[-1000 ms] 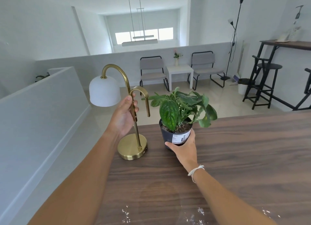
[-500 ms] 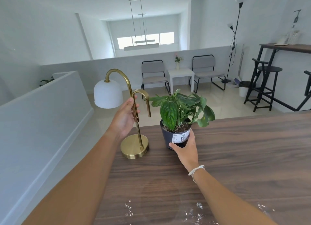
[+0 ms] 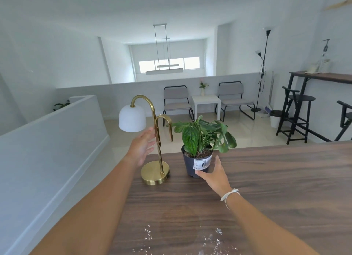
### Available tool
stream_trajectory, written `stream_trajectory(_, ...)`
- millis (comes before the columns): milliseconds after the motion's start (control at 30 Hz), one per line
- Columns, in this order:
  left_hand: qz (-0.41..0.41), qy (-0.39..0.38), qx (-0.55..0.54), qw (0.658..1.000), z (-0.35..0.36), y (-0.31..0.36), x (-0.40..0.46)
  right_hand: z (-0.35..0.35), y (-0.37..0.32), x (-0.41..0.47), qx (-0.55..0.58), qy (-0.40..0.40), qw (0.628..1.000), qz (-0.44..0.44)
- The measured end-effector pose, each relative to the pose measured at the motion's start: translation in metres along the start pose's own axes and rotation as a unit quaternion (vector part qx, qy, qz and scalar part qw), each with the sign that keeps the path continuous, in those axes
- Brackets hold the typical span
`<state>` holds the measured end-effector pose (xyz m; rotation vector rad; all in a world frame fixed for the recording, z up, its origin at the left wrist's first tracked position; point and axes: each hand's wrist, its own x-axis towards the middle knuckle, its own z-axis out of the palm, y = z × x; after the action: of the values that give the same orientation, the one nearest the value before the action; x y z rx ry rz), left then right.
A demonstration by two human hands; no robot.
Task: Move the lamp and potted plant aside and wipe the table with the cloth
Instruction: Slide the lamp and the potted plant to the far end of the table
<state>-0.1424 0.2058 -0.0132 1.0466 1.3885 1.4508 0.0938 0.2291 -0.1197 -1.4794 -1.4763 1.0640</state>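
Observation:
A brass lamp (image 3: 155, 171) with a white dome shade stands on the far left corner of the dark wooden table (image 3: 266, 188). My left hand (image 3: 142, 148) is open beside its stem, fingers spread and just off the metal. Right of the lamp sits a green potted plant (image 3: 199, 160) in a dark pot with a white label. My right hand (image 3: 214, 175) is open at the pot's near right side, thumb close to its base, holding nothing. No cloth is in view.
White specks and a wet smear (image 3: 209, 241) lie on the near part of the table. The table's left edge (image 3: 133, 197) drops off beside a low white wall (image 3: 47, 140). Chairs, a small white table and black stools stand far behind.
Both hands have let go: the left has opened off the lamp stem and the right has pulled back from the pot. Lamp and plant now stand on the table.

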Motion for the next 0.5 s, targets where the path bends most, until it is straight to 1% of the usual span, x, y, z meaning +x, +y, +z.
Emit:
stream_trajectory(133, 0.004, 0.003, 0.012, 1.0, -0.003, 0.004, -0.028, -0.019, -0.01, -0.02, -0.016, 0.008, 1.0, -0.011)
stream_trajectory(267, 0.0, 0.005, 0.02, 1.0, -0.006, 0.001, -0.059, -0.03, -0.006, -0.041, -0.014, -0.001, 1.0, -0.022)
stream_trajectory(500, -0.004, 0.01, 0.041, 0.999, 0.0, -0.007, -0.105, -0.048, -0.002, -0.084, -0.013, 0.018, 0.999, -0.035)
